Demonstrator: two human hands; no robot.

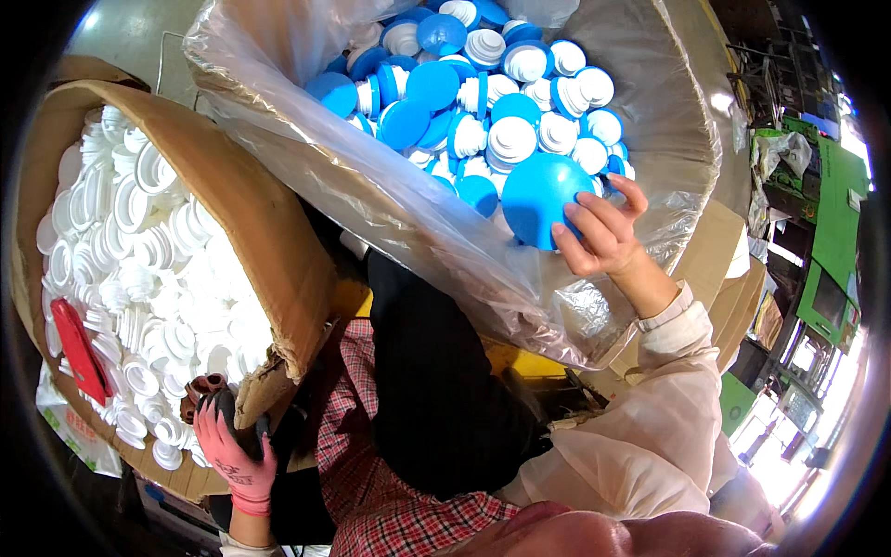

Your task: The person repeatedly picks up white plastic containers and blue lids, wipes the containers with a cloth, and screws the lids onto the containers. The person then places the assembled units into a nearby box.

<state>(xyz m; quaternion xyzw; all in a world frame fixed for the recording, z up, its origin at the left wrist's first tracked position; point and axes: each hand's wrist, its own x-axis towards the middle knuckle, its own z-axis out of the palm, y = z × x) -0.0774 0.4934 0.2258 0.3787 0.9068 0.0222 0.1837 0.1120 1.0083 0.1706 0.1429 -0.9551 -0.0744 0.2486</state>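
In my bare right hand (601, 227) is a blue-faced round cap (541, 200), pinched at its edge between thumb and fingers. It is above a heap of blue caps with white stepped undersides (513, 139) in a large plastic-lined container (306, 153). My left hand (236, 447) wears a pink glove with dark fingers and is by the lower corner of a cardboard box (237, 195). Its fingers close around a reddish-brown rounded piece (200, 390), whose kind I cannot make out. White ringed plastic pieces (153, 255) fill the box.
A long red object (79, 353) lies on the white pieces at the box's left side. Folded cardboard (710, 251) stands right of the lined container. Green cabinets (835, 232) are at the far right. A yellow surface (524, 360) shows beneath the container.
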